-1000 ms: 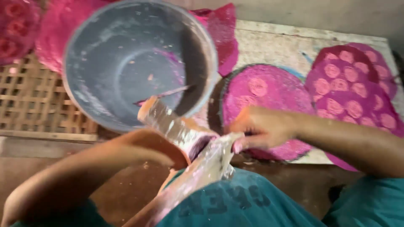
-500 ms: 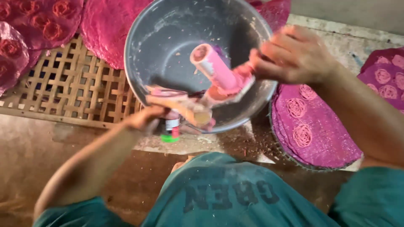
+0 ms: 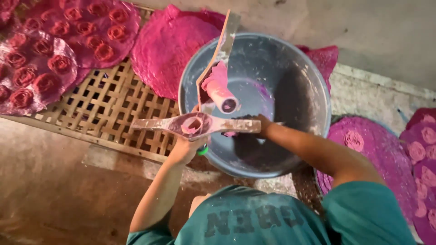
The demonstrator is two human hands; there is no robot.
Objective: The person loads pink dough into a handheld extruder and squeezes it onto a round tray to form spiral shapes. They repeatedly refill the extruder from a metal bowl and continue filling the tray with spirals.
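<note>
A large grey metal bowl (image 3: 318, 90), smeared with pink dough, sits in front of me. Over its near-left rim I hold a wooden hand press (image 3: 154, 123) caked in pink dough. My left hand (image 3: 184, 149) grips the press from below, under its round barrel. My right hand (image 3: 262, 124) holds the right end of the press's lower bar, above the bowl. The upper lever (image 3: 222, 45) is swung up and away, with its pink-coated plunger (image 3: 219, 90) out of the barrel.
A woven bamboo mat (image 3: 113, 113) lies left of the bowl, carrying pink discs (image 3: 168, 45) and sheets of red rosette shapes (image 3: 81, 27). Purple discs with rosettes (image 3: 363, 145) lie on the right. Bare concrete floor (image 3: 45, 190) runs along the near left.
The press lever has swung up, lifting the plunger out of the barrel. My right hand has moved from the lever down to the lower bar's end. The bowl sits further right in view.
</note>
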